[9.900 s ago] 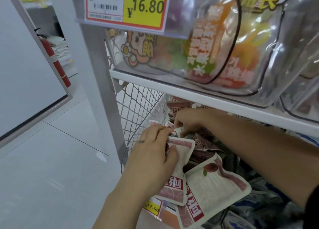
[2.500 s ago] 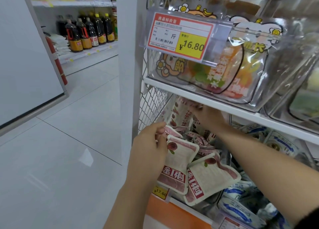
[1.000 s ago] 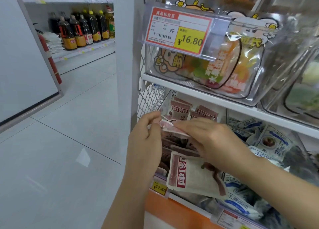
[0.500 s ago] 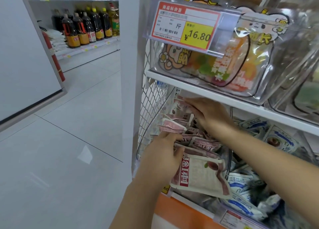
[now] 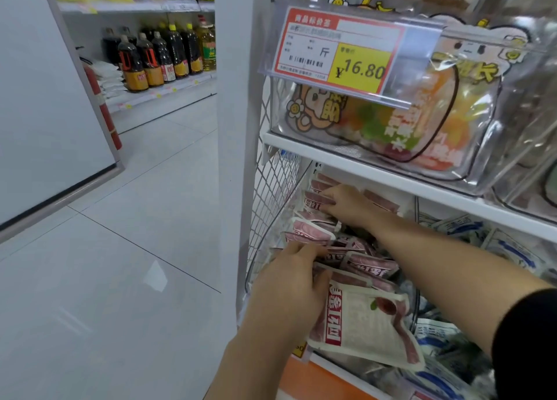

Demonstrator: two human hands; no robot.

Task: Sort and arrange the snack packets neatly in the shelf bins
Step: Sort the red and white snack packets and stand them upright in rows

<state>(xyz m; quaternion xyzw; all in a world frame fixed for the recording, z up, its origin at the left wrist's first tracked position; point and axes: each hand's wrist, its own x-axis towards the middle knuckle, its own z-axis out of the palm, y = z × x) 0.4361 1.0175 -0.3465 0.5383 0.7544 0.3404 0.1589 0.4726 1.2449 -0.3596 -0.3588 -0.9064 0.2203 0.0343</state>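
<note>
Wire bin (image 5: 271,194): on the lower shelf, holding pink-and-white snack packets (image 5: 361,264), heaped in front and upright behind.
Front packet (image 5: 370,327): tilted at the bin's front edge, long axis across the bin, lettering sideways, just right of the nearer hand.
Left hand (image 5: 289,288): grip narrow, pinching the snack packets.
Right hand (image 5: 346,206): grip wide, straight fingers pressing the back row.
</note>
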